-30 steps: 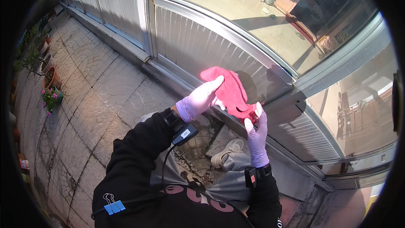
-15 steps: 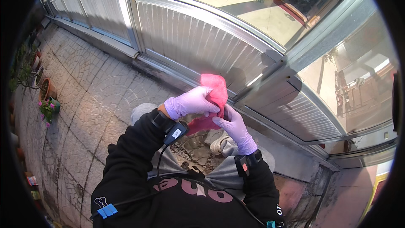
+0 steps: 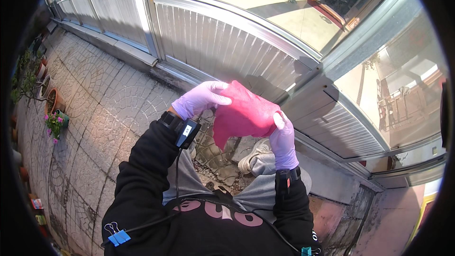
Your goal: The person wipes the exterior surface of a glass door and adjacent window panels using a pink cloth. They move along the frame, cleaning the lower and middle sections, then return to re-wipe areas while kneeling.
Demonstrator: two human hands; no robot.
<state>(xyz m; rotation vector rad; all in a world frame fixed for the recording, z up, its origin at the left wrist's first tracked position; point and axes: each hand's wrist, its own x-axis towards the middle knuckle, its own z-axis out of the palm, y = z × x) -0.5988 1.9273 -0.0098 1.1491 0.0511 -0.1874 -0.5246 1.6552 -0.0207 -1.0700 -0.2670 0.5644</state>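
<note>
1. Pink cloth (image 3: pixel 244 116) held up btwn both hands, in front of the ribbed window panel (image 3: pixel 222 42).
2. Left hand (image 3: pixel 199 98), purple glove, pinches cloth's upper-left edge.
3. Right hand (image 3: pixel 283 140) grips its right edge.
4. Paved ground (image 3: pixel 95 114) below; flower pots (image 3: pixel 53 109) far left.

Single head view — looks steeply down, close over paved ground (image 3: pixel 95 128), fisheye-bent window wall (image 3: pixel 227 42) ahead.
</note>
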